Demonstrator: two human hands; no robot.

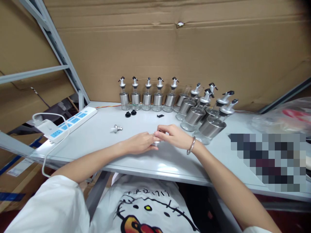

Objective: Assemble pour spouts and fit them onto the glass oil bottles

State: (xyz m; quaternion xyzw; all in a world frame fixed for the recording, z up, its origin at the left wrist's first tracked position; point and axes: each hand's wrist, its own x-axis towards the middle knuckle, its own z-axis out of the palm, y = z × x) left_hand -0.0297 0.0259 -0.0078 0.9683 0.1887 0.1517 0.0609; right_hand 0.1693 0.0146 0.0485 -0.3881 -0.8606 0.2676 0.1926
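Observation:
My left hand is closed around a small silver pourer top, mostly hidden by the fingers. From the other side my right hand, a bracelet on its wrist, pinches at the same part with bent fingers. Both hands meet low over the table, near its front edge. To their left lies a loose pourer spout with a clear plastic end. Two black stoppers and a small group of black pieces rest beyond the hands.
Several steel-sleeved glass bottles with pourer tops line the cardboard wall. More bottles cluster right of my right hand; at least one behind lacks a top. A power strip lies left, a plastic bag right, beside a pixelated area.

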